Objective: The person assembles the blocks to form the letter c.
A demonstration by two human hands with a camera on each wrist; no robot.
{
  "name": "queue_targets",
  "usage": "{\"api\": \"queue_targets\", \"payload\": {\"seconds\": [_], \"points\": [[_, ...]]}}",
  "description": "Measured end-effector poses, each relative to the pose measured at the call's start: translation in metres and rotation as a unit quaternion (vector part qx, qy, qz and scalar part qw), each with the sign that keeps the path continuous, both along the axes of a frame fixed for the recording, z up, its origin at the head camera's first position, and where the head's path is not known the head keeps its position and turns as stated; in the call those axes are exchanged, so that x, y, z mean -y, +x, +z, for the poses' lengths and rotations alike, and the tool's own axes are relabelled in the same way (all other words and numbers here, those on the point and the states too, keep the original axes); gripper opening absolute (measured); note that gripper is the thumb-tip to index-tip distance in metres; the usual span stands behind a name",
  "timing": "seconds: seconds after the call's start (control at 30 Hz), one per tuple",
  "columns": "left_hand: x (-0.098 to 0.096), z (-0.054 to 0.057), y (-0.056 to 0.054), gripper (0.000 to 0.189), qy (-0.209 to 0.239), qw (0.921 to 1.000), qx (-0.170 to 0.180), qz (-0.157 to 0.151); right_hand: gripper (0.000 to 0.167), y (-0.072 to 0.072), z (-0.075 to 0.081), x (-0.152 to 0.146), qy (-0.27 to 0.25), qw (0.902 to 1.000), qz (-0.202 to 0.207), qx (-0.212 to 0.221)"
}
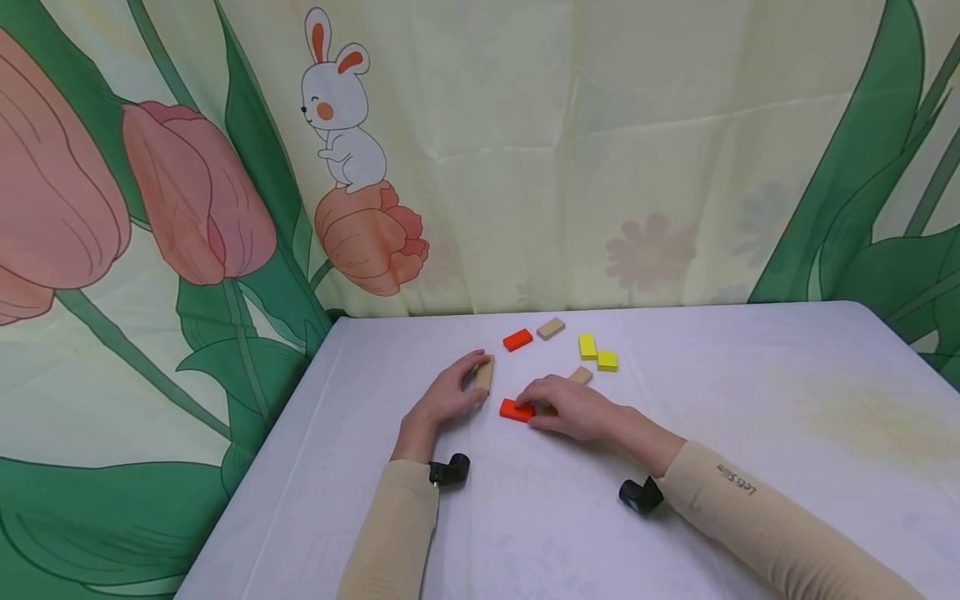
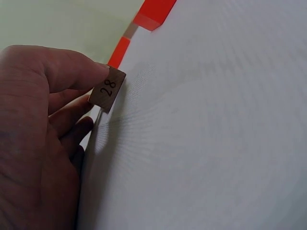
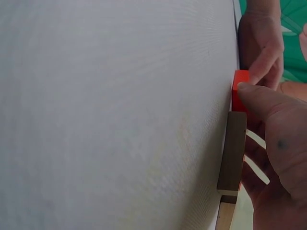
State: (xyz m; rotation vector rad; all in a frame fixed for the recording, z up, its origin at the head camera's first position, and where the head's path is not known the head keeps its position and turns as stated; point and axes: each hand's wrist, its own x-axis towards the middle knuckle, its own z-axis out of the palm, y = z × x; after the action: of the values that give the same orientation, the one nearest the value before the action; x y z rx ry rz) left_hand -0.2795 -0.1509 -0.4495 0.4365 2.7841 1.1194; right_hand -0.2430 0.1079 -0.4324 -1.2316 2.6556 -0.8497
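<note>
My left hand (image 1: 448, 393) pinches a plain wooden block (image 1: 485, 375) between thumb and fingers. The end of this wooden block (image 2: 108, 89) carries the number 28 in the left wrist view. To the right, my right hand (image 1: 572, 407) grips a red block (image 1: 516, 410) lying on the table; its thumb presses the red block (image 3: 237, 99) in the right wrist view. Just under the right palm is another wooden block (image 3: 233, 153). A wooden block (image 1: 581, 375) shows partly behind the right hand.
Farther back on the white-covered table (image 1: 750, 517) lie another red block (image 1: 517, 340) and a wooden block (image 1: 551, 328). Two yellow blocks (image 1: 587, 347) sit nearly corner to corner to their right. A printed curtain (image 1: 525, 167) hangs behind the table's back edge.
</note>
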Motion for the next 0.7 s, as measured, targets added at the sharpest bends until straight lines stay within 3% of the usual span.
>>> {"api": "queue_targets", "payload": {"seconds": [0.4,0.7], "points": [[-0.0034,0.0007,0.0011,0.059,-0.014,0.9999,0.003,-0.005,0.029,0.0017,0.001,-0.0018,-0.001,1.0,-0.007,-0.004],[-0.0081,0.0035,0.0011,0.059,-0.034,0.9988,-0.016,-0.031,0.03,0.0033,0.0022,-0.0017,-0.005,1.0,-0.007,-0.002]]}}
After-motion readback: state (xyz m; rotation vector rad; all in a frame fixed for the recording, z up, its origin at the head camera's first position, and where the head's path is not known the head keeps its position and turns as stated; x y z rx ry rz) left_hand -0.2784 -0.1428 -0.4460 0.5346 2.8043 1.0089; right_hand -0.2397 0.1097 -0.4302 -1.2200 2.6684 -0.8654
